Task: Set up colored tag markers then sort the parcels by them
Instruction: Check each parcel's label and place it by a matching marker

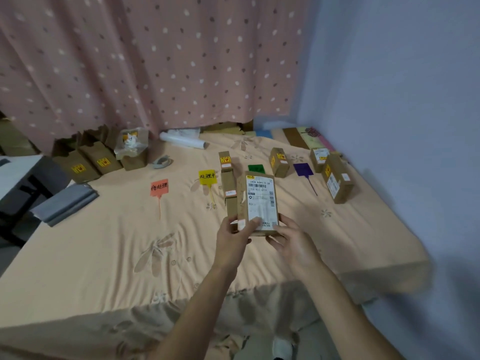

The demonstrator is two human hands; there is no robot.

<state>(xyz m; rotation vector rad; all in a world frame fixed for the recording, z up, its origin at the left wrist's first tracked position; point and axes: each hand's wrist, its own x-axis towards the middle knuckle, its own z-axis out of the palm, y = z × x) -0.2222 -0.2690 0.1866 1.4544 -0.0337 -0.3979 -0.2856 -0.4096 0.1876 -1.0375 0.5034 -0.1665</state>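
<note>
I hold a brown cardboard parcel (pixel 258 201) with a white shipping label above the bed, label facing me. My left hand (pixel 235 235) grips its lower left corner, thumb on the label. My right hand (pixel 291 237) grips its lower right corner. On the sheet lie an orange tag (pixel 159 188), a yellow tag (pixel 207 177), a green tag (pixel 256 168) partly hidden behind the parcel, and a purple tag (pixel 303 169). Two parcels (pixel 228 175) lie in a line past the yellow tag. One parcel (pixel 279 159) stands by the green tag, and two parcels (pixel 336 178) sit right of the purple one.
Three more brown boxes (pixel 88 162) stand at the back left under the curtain, with a plastic-wrapped item (pixel 130 144) and a white roll (pixel 183 141). Grey folded bags (pixel 65 201) lie at the left edge. A blue wall bounds the bed (pixel 104 255) on the right.
</note>
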